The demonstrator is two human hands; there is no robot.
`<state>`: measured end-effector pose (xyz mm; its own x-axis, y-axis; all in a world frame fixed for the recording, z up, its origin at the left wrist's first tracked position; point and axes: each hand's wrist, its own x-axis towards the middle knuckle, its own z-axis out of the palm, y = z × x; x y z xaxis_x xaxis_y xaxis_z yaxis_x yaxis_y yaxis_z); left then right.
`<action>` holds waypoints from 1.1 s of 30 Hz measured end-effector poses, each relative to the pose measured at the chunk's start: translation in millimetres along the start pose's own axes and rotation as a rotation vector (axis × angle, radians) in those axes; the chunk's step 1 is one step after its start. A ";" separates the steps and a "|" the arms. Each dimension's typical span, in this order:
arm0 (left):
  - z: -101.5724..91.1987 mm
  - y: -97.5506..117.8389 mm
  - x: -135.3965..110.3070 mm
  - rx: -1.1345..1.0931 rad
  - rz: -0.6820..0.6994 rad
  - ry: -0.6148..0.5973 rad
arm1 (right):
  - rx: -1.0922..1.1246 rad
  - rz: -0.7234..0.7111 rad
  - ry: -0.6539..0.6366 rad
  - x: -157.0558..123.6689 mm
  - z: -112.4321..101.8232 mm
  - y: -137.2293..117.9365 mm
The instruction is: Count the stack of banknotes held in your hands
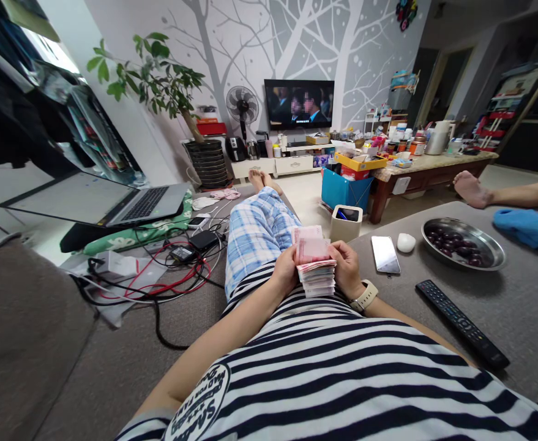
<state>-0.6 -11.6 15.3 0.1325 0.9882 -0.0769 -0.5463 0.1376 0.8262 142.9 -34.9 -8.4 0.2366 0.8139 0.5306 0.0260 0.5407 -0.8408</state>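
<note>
A thick stack of pinkish-red banknotes (314,269) is held above my lap, its layered edges fanned toward me. My left hand (287,268) is closed around the stack's left side. On the right side, my right hand (344,267) grips the same stack, its thumb near the top notes. Some notes stand up past the fingers at the far end. A pale watch (365,296) is strapped on my right wrist. Below the notes lies my striped shirt (342,361), and beyond them stretch checked trousers (254,226).
On the sofa at right are a phone (385,255), a white earbud case (406,243), a remote control (462,323) and a steel bowl (498,260) of dark fruit. Tangled cables (177,285) and a laptop (144,202) lie left. Another person's foot (473,188) rests at far right.
</note>
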 end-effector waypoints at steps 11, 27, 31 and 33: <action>-12.6 -8.3 8.3 0.054 0.033 0.028 | 0.063 0.048 0.004 0.9 2.0 0.2; -6.4 -1.1 -2.9 0.000 -0.023 -0.091 | -0.018 0.065 0.032 2.7 -0.5 -1.4; -8.5 -4.7 3.7 -0.022 -0.002 0.007 | -0.015 0.038 0.035 2.0 -0.6 -0.7; -8.8 -6.3 6.6 -0.062 -0.001 0.028 | -0.010 0.021 0.035 1.6 -0.5 -0.1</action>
<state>-3.6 -5.4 4.7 0.1104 0.9894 -0.0944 -0.5961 0.1420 0.7902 143.8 -33.8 -7.6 0.2706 0.8171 0.5090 0.0303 0.5213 -0.8529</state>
